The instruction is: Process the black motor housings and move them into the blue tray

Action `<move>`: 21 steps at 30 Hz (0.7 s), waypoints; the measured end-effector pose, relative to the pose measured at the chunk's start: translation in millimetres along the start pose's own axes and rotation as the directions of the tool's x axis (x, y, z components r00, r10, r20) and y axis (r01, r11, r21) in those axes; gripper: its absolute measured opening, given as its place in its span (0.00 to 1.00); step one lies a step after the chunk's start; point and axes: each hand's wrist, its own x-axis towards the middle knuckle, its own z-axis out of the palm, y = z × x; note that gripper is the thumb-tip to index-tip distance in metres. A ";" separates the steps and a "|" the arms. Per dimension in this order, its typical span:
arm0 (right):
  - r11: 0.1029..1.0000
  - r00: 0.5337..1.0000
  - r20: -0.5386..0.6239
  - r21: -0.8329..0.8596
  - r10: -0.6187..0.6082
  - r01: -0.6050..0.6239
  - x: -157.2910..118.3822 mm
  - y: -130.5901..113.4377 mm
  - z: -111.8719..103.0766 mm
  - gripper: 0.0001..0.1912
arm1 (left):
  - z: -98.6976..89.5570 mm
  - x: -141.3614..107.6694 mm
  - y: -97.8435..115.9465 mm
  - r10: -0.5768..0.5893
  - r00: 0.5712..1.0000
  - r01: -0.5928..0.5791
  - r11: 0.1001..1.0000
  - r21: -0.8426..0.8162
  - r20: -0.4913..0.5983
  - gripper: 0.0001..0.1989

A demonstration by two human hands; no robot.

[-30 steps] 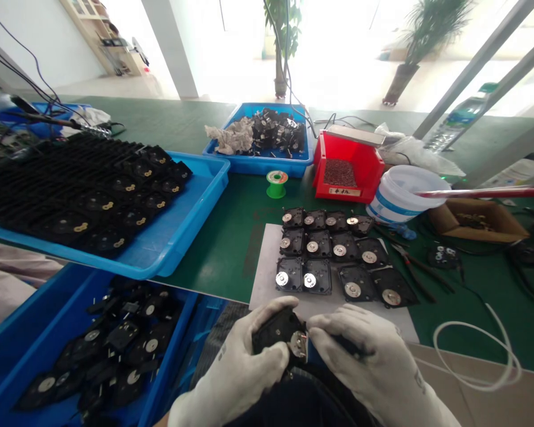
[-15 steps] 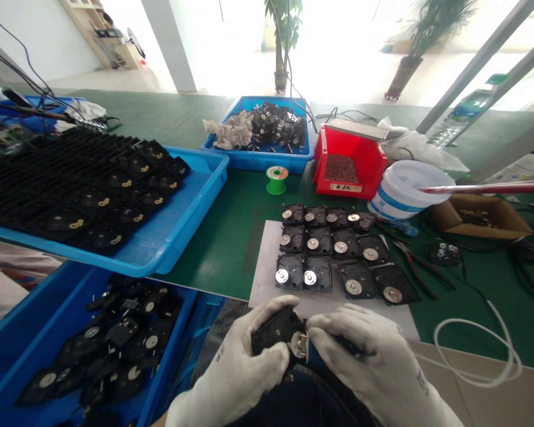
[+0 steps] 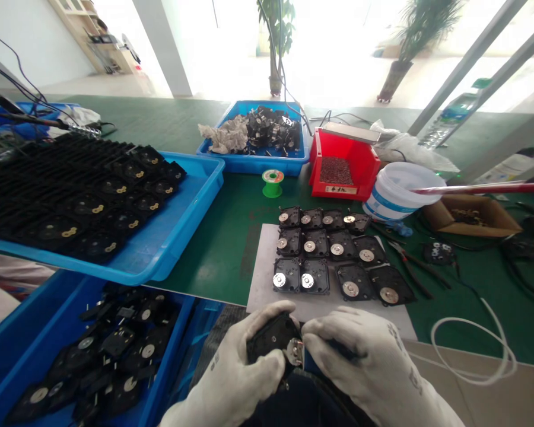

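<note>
Both my hands wear white gloves, low in the middle of the view. My left hand (image 3: 244, 362) is closed around a black plastic housing (image 3: 273, 338) with a round silver motor (image 3: 294, 351) at its right edge, gripped between thumb and fingers. Close beside the motor, my right hand (image 3: 360, 350) is curled around something dark blue; it is mostly hidden, so its kind cannot be told. Beyond the hands, several similar black housings (image 3: 314, 276) with silver discs lie in rows on a white sheet (image 3: 260, 267).
At left, a blue tray (image 3: 173, 237) holds stacked black parts above a blue bin (image 3: 22, 332) of loose housings. Farther back stand a blue tray of small parts (image 3: 253, 164), a green solder spool (image 3: 273, 185), a red bin (image 3: 369, 163) and a white bucket (image 3: 403, 184). Pliers (image 3: 412, 270) lie right.
The whole view has shifted slightly. Both hands keep nearly the same pose, with the housing still in my left hand and the right hand against its right side.
</note>
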 end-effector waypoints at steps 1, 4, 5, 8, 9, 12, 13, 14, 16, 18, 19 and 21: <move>1.000 1.000 0.003 0.001 -0.006 0.006 -0.1 -0.1 -0.2 0.11 | -0.3 -0.2 -1.6 0.003 1.000 -0.003 1.000 -0.017 0.010 0.29; 1.000 1.000 0.001 0.011 -0.002 0.002 -0.2 -0.2 -0.1 0.11 | -1.1 -0.5 -4.3 -0.005 1.000 0.007 0.999 -0.048 0.025 0.29; 1.000 1.000 -0.003 0.015 0.001 -0.001 0.0 -0.4 0.0 0.11 | -1.4 -0.6 -4.8 -0.008 1.000 0.009 0.998 -0.057 0.021 0.29; 1.000 1.000 -0.015 0.021 -0.008 0.009 1.5 -1.0 0.2 0.11 | -2.8 -0.8 -6.4 -0.021 1.000 0.022 0.996 -0.083 0.013 0.29; 1.000 1.000 -0.021 0.023 -0.015 0.015 2.2 -1.2 0.2 0.11 | -3.3 -0.9 -6.8 -0.032 0.999 0.033 0.996 -0.088 0.013 0.29; 0.999 0.999 -0.039 0.024 -0.028 0.029 4.0 -0.9 0.1 0.11 | -4.4 -0.9 -6.2 -0.075 0.997 0.074 0.994 -0.085 -0.002 0.29; 0.999 0.999 -0.042 0.027 -0.033 0.034 4.4 -0.6 0.3 0.11 | -4.3 -0.8 -5.1 -0.083 0.997 0.082 0.993 -0.081 -0.009 0.29; 0.999 0.999 -0.041 0.033 -0.034 0.035 4.7 -0.4 0.6 0.11 | -4.0 -0.9 -3.6 -0.086 0.996 0.084 0.994 -0.076 -0.011 0.29; 0.999 0.999 -0.033 0.043 -0.022 0.023 4.5 -0.6 1.8 0.11 | -2.7 -1.0 -0.2 -0.088 0.996 0.087 0.993 -0.074 -0.011 0.29; 0.999 0.999 -0.037 0.043 0.005 -0.003 3.8 -2.3 2.9 0.12 | -1.2 -1.5 1.6 -0.097 0.995 0.095 0.993 -0.074 -0.033 0.28; 0.999 0.999 -0.046 0.040 0.025 -0.023 3.5 -3.8 3.2 0.13 | -0.9 -1.7 0.9 -0.097 0.994 0.093 0.993 -0.075 -0.050 0.28; 0.998 0.996 -0.071 0.035 0.056 -0.053 3.5 -7.3 3.0 0.14 | -2.4 -1.2 -4.4 -0.084 0.993 0.076 0.993 -0.087 -0.087 0.29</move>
